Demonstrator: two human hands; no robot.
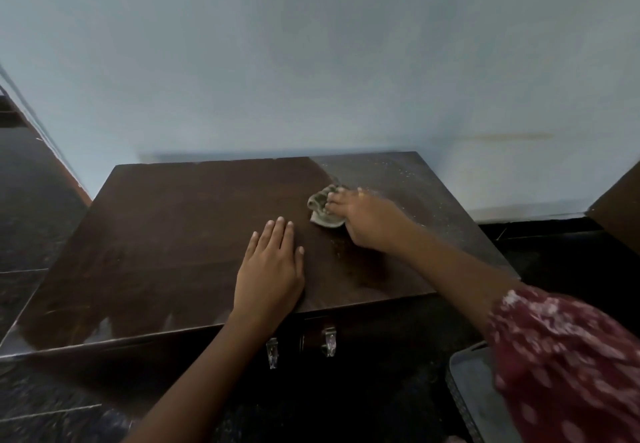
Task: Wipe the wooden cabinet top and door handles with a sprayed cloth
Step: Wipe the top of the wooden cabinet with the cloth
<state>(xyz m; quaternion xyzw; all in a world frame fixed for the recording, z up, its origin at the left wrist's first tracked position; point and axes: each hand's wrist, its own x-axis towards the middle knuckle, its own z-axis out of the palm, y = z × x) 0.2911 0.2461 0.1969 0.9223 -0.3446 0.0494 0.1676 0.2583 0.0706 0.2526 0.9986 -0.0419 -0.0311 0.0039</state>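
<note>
A dark wooden cabinet top (166,228) fills the middle of the view against a pale blue wall. My right hand (367,221) presses a crumpled grey-green cloth (322,208) onto the top, right of centre. The area to the back right looks dusty and pale; the left part looks darker. My left hand (270,269) lies flat, palm down, on the top near its front edge, holding nothing. Two metal door handles (300,344) hang on the cabinet front just below the front edge.
A grey tray-like object (474,394) sits at the lower right, partly behind my red patterned sleeve (568,356). Dark tiled floor (38,200) surrounds the cabinet. Another dark wooden piece (620,207) stands at the right edge.
</note>
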